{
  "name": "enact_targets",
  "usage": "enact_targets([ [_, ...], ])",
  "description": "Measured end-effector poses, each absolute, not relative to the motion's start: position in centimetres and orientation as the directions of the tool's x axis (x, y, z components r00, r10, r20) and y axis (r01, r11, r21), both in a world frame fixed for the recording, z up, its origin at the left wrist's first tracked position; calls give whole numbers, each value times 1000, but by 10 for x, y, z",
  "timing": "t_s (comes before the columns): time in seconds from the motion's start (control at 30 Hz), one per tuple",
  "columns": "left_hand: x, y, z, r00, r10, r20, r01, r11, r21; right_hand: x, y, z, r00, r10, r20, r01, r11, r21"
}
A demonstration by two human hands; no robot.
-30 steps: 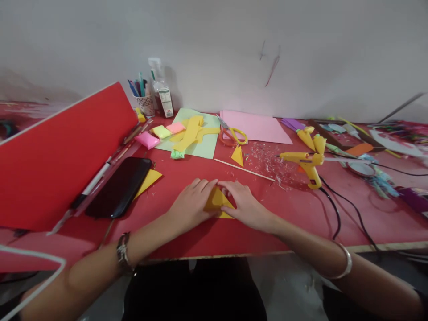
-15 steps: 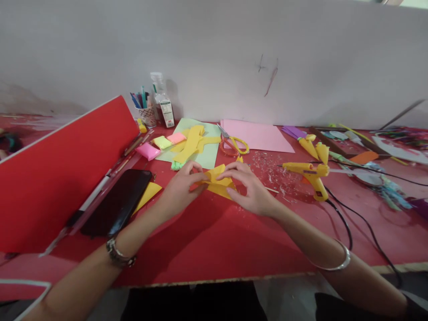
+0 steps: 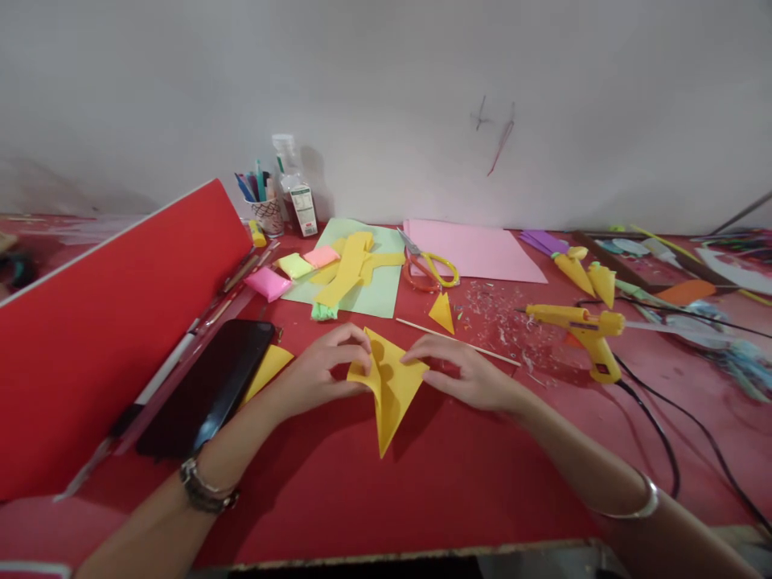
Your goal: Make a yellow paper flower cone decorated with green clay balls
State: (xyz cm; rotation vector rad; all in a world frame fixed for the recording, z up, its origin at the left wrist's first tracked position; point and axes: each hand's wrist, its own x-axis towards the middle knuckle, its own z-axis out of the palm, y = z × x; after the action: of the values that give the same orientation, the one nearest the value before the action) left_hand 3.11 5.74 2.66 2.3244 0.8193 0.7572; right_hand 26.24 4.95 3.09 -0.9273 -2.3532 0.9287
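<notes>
A folded yellow paper [image 3: 391,394] with a long point toward me hangs just above the red table [image 3: 458,474]. My left hand [image 3: 319,371] pinches its left upper edge with curled fingers. My right hand [image 3: 467,371] holds its right corner between thumb and fingers. A small yellow paper triangle [image 3: 443,312] and a thin wooden stick [image 3: 458,342] lie just beyond my hands.
A leaning red board [image 3: 108,322] and a black phone [image 3: 208,390] are at the left. Behind are a pen cup [image 3: 265,211], a bottle [image 3: 297,193], green paper [image 3: 374,281] with yellow strips, scissors [image 3: 429,265], pink paper [image 3: 476,249]. A yellow glue gun [image 3: 582,328] with black cord lies right.
The hands pressed the yellow paper flat on the table, then lifted it; now it is opened into a long pointed shape held between both hands.
</notes>
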Motion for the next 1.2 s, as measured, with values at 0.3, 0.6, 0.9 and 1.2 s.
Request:
enact_targets([
  [0.3, 29, 54, 24, 565, 756, 329, 345, -579, 739, 256, 47, 25, -643, 732, 225, 419, 582, -697],
  [0.6, 29, 55, 20, 609, 707, 359, 418, -671, 612, 256, 49, 23, -523, 758, 389, 417, 626, -659],
  [0.9, 28, 57, 22, 488, 766, 418, 505, -638, 581, 259, 50, 22, -415, 816, 401, 467, 570, -676],
  [1.2, 40, 46, 19, 302, 859, 412, 522, -511, 683, 255, 51, 19, -147, 972, 183, 150, 205, -967],
])
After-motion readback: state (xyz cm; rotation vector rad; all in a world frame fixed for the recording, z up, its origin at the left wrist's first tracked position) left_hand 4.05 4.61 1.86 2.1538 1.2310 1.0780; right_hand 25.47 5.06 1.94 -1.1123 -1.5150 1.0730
